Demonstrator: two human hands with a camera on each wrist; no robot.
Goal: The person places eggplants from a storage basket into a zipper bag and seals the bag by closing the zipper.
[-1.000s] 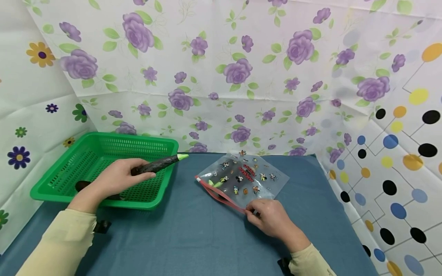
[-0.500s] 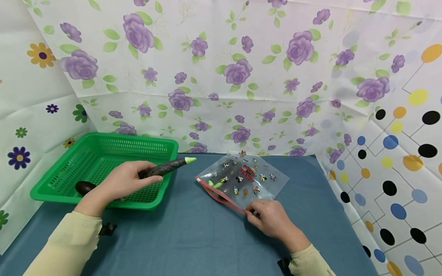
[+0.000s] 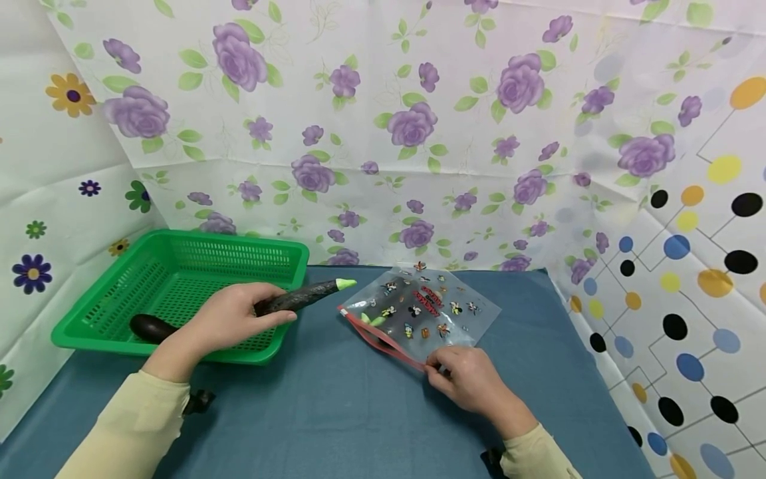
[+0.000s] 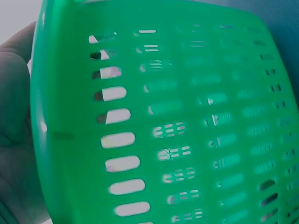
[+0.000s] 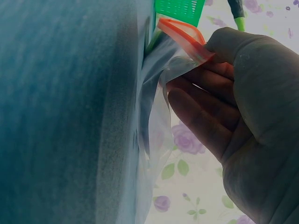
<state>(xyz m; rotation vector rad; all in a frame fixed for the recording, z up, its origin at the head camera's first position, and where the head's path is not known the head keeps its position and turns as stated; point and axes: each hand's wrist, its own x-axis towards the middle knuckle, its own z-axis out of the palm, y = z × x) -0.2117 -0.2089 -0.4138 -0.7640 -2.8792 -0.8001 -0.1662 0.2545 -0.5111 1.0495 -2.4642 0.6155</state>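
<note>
My left hand (image 3: 233,314) grips a dark, bumpy cucumber (image 3: 302,296) with a pale green tip, over the right side of the green basket (image 3: 287,332). The tip points right, just short of the zip bag. Clear plastic with cartoon prints makes up this zip bag (image 3: 443,293); a red zip strip edges its mouth. My right hand (image 3: 469,379) pinches the near corner of that strip, and the mouth gapes a little. Light green tips (image 3: 372,320) show through the bag's left part. An eggplant (image 3: 151,327) lies in the basket, partly behind my left wrist.
Blue cloth (image 3: 335,412) covers the table. Behind it hangs a flowered sheet (image 3: 371,133), and a dotted sheet (image 3: 706,299) stands on the right. The basket's slotted wall (image 4: 187,107) fills most of the left wrist view.
My left hand has moved right with the cucumber, its tip now close to the bag. More of the eggplant shows. My right hand and the bag have stayed in place.
</note>
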